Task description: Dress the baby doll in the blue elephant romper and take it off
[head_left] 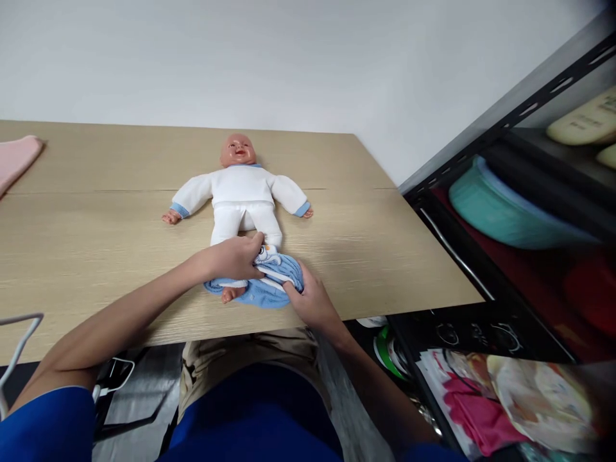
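A baby doll [243, 186] in a white top and white trousers with blue cuffs lies on its back, head toward the wall. Around its lower legs is a bunched blue garment [264, 295] with white edging and a small animal face. One doll foot shows below the cloth at the left; the other is hidden. My left hand [237, 256] grips the garment's upper edge between the legs. At the garment's right side, my right hand [310, 298] pinches the gathered cloth between thumb and fingers.
The wooden table [366, 256] ends at a wall behind. A pink cloth [18, 159] lies at the far left, a white cable [22, 333] nearer. At the right, a black shelf holds a turquoise basin [514, 212]; bags and a pink item [476, 410] sit below.
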